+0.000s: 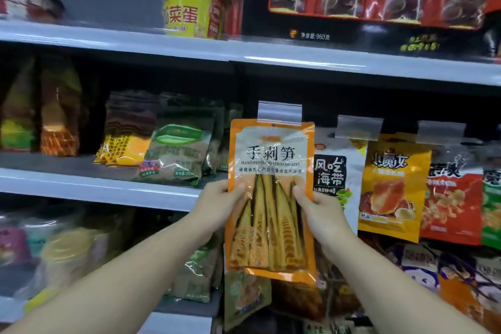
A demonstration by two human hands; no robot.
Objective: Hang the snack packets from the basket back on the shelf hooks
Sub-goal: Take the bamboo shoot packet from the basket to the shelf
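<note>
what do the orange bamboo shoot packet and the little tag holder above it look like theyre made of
Orange bamboo shoot packet: apparently glossy flexible plastic film with a clear window; it creases, glints, and shows the shoots inside. Both hands, left hand and right hand, pinch its sides.
Tag holder: looks like clear or frosted rigid plastic, judging by its pale translucent sheen; blur leaves this uncertain.

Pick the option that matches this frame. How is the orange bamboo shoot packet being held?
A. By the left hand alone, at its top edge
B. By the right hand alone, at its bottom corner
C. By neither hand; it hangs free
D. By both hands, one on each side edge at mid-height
D: the left hand grips the left edge of the orange bamboo shoot packet and the right hand grips its right edge, thumbs on the front.
</note>
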